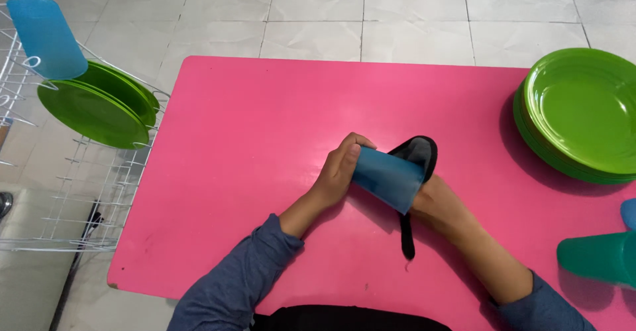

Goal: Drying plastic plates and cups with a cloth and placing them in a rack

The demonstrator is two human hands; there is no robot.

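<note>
While both hands grip, translucent blue cup (pixel 387 177) lies tilted.

It looked like a plain home dishwashing corner, more a kitchen or back utility area than any workshop. A bright pink table (pixel 265 172) stood on a floor of pale, slightly worn square tiles (pixel 411 13). To one side was a white wire drying rack (pixel 73 192) with green plates (pixel 99 109) propped on edge in it and a blue plastic cup (pixel 46 36) upturned on a prong. On the table's far corner sat a stack of green plastic plates (pixel 583 112), with more plastic cups, a green one (pixel 596 258) among them, lying at the edge beside it. Everything was cheap, colourful household tableware.
</note>
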